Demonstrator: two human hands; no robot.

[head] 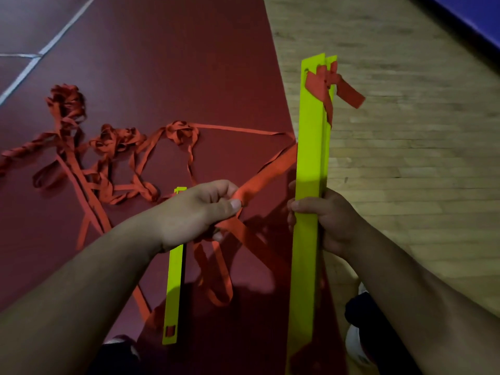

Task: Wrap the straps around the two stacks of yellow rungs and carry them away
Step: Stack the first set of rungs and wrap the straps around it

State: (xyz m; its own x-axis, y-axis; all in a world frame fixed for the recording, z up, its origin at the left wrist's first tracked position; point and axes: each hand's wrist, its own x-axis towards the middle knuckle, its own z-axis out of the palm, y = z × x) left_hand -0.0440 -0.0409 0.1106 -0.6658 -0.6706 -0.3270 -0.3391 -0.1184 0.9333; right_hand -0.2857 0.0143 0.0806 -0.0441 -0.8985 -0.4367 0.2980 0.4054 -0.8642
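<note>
**A:** Where are the edges, and where is there room?

**B:** The dark red floor (162,63) meets the wooden floor (405,144) along a slanting seam. White lines (62,31) cross the red's far left corner, and a blue pad (473,17) borders the far right. The planks run wide to the right.

**A:** Counts?

**B:** Two yellow stacks. The right hand (332,220) curls round the middle of the held rung stack (308,163), which stands over the seam with a red knot (324,79) at its far end. The second rung stack (174,280) lies on the red floor under the left hand (194,212), which pinches a red strap (259,177). Three strap clumps (113,147) lie to the left.
</note>
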